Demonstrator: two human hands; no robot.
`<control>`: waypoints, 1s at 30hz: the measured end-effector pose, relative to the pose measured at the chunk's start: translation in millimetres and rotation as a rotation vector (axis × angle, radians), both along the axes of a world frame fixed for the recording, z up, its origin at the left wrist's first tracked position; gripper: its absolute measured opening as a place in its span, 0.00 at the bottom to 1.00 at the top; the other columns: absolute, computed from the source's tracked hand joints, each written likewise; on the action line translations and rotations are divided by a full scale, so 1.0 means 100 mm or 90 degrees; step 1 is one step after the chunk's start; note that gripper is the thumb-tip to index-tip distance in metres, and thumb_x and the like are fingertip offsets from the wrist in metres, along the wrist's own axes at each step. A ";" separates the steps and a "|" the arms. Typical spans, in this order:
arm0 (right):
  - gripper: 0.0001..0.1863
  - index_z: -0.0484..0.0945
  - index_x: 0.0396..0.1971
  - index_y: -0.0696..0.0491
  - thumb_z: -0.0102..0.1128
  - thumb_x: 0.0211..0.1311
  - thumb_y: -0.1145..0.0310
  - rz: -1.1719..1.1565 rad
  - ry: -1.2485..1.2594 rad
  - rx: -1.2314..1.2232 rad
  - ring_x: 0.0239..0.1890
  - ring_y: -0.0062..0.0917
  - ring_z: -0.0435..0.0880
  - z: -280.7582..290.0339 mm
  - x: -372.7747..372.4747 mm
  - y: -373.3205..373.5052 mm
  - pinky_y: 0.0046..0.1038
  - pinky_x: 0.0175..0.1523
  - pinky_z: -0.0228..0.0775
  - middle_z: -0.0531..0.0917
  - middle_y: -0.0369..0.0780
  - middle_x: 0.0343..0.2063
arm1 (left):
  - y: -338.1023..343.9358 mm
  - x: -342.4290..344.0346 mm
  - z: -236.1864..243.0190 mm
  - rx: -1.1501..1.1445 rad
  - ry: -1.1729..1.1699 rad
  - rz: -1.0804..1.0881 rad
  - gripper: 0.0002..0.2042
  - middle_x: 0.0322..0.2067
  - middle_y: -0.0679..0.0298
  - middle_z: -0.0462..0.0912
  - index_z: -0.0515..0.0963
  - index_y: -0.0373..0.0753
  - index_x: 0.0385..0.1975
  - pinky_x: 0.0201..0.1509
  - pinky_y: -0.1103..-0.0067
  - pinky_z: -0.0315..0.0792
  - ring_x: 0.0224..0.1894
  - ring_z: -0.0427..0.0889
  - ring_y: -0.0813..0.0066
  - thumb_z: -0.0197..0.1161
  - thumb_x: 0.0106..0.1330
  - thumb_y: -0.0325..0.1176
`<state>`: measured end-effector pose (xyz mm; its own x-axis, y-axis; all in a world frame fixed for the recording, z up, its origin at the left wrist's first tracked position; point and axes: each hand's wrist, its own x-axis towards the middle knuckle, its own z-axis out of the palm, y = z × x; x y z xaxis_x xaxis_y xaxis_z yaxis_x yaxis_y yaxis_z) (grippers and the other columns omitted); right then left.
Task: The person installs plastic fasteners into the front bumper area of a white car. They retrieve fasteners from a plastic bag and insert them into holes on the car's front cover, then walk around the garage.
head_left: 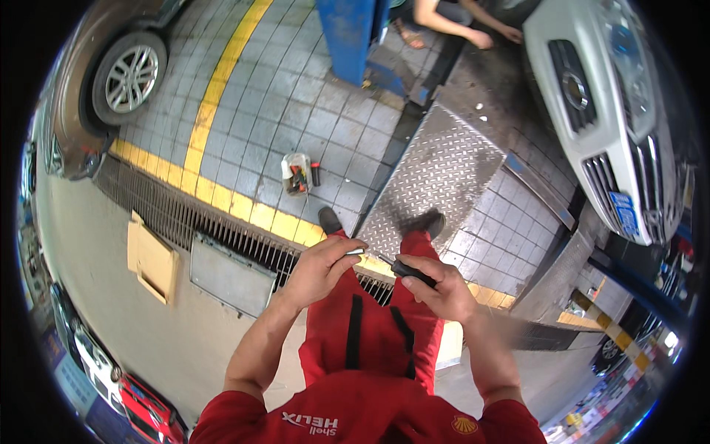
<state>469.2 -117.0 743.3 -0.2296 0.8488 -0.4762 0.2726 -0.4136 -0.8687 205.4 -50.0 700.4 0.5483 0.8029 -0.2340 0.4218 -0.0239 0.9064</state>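
Observation:
In front of my lap, my left hand (319, 271) pinches a small pale, silvery piece (356, 252) between thumb and fingers. The piece is too small to make out its kind. My right hand (444, 288) is wrapped round a black-handled tool (414, 272), whose short thin metal tip (385, 259) points left toward that piece. A small gap separates the tip from the piece. Both hands hang above my red trousers (362, 325), close together at knee height.
Ahead on the tiles stands a whitish tub (297, 169) of tools. A diamond-plate ramp (444, 170) lies under my right foot, with a silver car (577, 81) beyond. A person's hand (481, 38) shows near the blue post (347, 37). A drain grate (163, 218) runs left, beside a tan box (153, 260).

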 end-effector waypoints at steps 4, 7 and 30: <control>0.19 0.80 0.57 0.55 0.66 0.67 0.75 0.007 0.021 0.107 0.44 0.30 0.87 0.43 0.58 -0.30 0.29 0.51 0.77 0.88 0.43 0.43 | -0.02 0.58 0.60 0.131 0.012 -0.137 0.12 0.30 0.58 0.78 0.82 0.41 0.49 0.39 0.68 0.75 0.34 0.79 0.57 0.67 0.66 0.29; 0.20 0.81 0.57 0.54 0.68 0.65 0.73 0.032 -0.026 0.152 0.46 0.35 0.88 0.60 1.23 -0.64 0.31 0.53 0.78 0.88 0.45 0.45 | -0.12 1.20 0.85 0.163 0.015 -0.258 0.13 0.30 0.57 0.77 0.82 0.41 0.49 0.38 0.67 0.74 0.34 0.79 0.55 0.67 0.66 0.30; 0.12 0.78 0.48 0.55 0.65 0.66 0.78 -0.475 -0.188 0.389 0.39 0.19 0.82 2.56 4.66 -2.27 0.23 0.40 0.76 0.83 0.38 0.40 | -0.64 5.68 1.98 0.127 -0.202 -0.443 0.14 0.38 0.55 0.87 0.80 0.35 0.51 0.45 0.73 0.79 0.41 0.87 0.67 0.62 0.74 0.37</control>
